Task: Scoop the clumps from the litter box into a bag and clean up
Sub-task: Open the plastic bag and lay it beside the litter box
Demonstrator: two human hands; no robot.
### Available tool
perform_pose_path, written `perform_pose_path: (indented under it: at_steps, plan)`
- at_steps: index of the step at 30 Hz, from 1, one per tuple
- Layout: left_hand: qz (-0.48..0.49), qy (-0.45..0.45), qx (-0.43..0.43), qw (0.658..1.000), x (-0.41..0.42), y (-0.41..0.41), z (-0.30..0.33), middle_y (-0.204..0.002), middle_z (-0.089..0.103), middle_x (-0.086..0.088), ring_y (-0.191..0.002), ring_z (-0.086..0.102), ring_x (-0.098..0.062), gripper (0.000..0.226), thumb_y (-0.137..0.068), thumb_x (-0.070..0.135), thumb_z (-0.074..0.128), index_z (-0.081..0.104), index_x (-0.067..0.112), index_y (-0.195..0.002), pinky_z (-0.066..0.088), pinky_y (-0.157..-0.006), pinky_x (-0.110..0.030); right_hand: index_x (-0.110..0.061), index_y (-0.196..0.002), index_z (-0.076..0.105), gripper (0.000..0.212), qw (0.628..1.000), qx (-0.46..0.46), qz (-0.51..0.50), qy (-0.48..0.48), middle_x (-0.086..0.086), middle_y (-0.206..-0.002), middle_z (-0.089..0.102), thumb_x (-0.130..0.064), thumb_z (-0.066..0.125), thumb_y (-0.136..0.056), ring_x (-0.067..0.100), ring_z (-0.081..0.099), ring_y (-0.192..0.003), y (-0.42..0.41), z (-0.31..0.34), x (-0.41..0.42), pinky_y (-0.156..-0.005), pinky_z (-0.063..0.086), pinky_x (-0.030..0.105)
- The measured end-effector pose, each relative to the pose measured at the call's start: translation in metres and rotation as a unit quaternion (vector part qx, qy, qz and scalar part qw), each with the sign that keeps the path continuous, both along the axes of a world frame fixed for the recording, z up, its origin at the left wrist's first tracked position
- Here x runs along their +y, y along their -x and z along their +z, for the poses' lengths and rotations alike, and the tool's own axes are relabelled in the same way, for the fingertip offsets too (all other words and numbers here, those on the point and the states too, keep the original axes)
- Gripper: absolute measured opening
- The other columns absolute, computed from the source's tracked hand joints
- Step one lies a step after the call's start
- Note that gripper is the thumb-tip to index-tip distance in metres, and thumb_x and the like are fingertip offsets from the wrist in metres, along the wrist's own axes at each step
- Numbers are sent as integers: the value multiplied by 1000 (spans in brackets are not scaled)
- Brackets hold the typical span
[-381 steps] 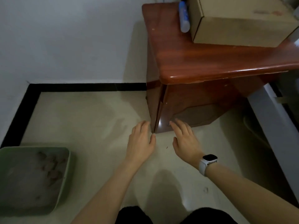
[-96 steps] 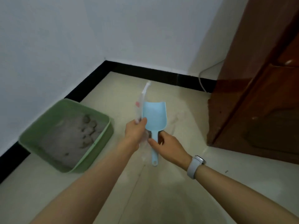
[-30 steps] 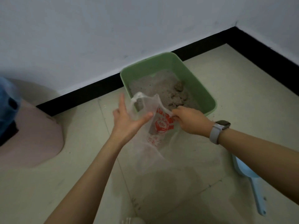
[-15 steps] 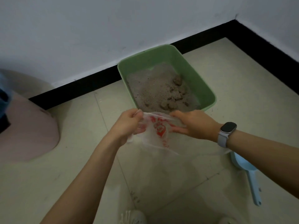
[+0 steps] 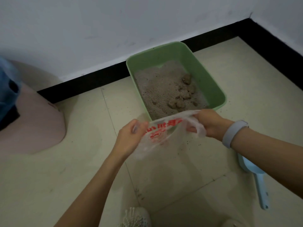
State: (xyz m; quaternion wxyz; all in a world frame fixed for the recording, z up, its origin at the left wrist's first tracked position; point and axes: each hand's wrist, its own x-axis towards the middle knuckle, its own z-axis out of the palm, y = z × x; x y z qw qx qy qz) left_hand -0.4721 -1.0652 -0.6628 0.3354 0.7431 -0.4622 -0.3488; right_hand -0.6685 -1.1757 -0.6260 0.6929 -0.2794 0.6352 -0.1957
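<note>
green litter box [image 5: 211,82] with clumps [image 5: 177,104]

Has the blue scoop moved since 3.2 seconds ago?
Yes. The blue scoop has left the right hand and lies on the floor, on the right, nearer the camera than the green litter box.

The bag [image 5: 161,133] is covering the near corner of the litter box [image 5: 218,94], and its red print is showing too creased to read. The right forearm is hiding part of the blue scoop [image 5: 255,176]. The left edge is cutting off a pink object [image 5: 32,122] and a blue one [image 5: 7,89]. The bottom edge is cropping a mesh shoe [image 5: 136,217].
</note>
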Motion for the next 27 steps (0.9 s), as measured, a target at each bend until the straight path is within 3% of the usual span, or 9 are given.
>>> perform_pose_path:
  at_steps: [2, 4, 6, 9, 13, 17, 20, 24, 27]
  plan:
    - [-68, -33, -116, 990, 4, 2, -8, -60, 49, 6, -61, 47, -17, 38, -78, 49, 66, 44, 20, -65, 34, -57, -30, 3, -118, 47, 31, 990, -96, -82, -67, 20, -84, 54, 1, 23, -98, 25, 60, -80, 2, 10, -1, -83, 44, 40]
    - [-82, -22, -136, 987, 6, 2, -12, -58, 48, 6, -63, 49, -20, 32, -82, 38, 66, 45, 25, -61, 32, -56, -26, 8, -117, 48, 30, 990, -93, -91, -54, 15, -73, 48, 1, 26, -99, 12, 58, -64, 2, 17, 0, -75, 49, 23]
    - [-32, -14, -49, 998, 6, 0, -12, -64, 58, 5, -63, 51, -12, 14, -85, 24, 66, 63, 21, -72, 34, -55, -16, 9, -112, 52, 27, 990, -72, -115, -25, 18, -81, 54, 3, 30, -96, 20, 56, -66, 2, 9, -1, -49, 54, 29]
    - [124, -50, 211, 968, 3, -7, -5, -61, 65, 3, -55, 55, -10, 14, -89, 7, 58, 64, 12, -77, 43, -50, -16, 0, -117, 52, 29, 979, 143, -8, 143, 15, -102, 56, 0, 41, -91, 26, 54, -82, 6, -10, -1, -65, 48, 33]
    - [198, -131, 545, 804, -2, -27, 16, -65, 69, -12, -53, 67, -18, 19, -67, -10, 57, 61, -3, -84, 55, -45, -27, -9, -115, 48, 33, 807, 292, 299, 417, 7, -93, 56, -29, 55, -89, 27, 56, -81, 18, -8, 12, -63, 38, 28]
    - [200, -131, 587, 773, 0, -41, 17, -58, 64, -9, -45, 63, -16, 17, -43, -4, 67, 69, -4, -60, 52, -42, -23, -14, -112, 44, 39, 623, 424, 498, 430, 10, -95, 64, -47, 46, -90, 31, 60, -83, 37, -21, 14, -62, 38, 30]
    - [189, -135, 592, 772, 0, -37, 19, -43, 42, 5, -31, 39, -4, 3, -64, 7, 64, 62, 8, -65, 27, -36, -8, -7, -102, 48, 17, 675, 414, 460, 402, 20, -99, 62, -21, 44, -94, 37, 58, -87, 39, -26, 7, -66, 39, 36]
    - [157, -133, 545, 813, 3, -33, 15, -43, 27, 8, -30, 24, -1, 4, -71, 14, 52, 55, 11, -72, 14, -30, -10, -3, -90, 55, 11, 855, 325, 254, 313, 20, -88, 56, -1, 44, -90, 30, 53, -77, 32, -28, -9, -64, 37, 31]
    - [132, -117, 537, 825, 8, -37, 5, -45, 26, 8, -32, 21, -3, 25, -59, 24, 68, 53, 13, -76, 13, -35, -11, 1, -98, 57, 15, 982, 100, 92, 131, 16, -82, 56, 5, 46, -89, 27, 58, -64, 25, -20, -9, -53, 54, 33]
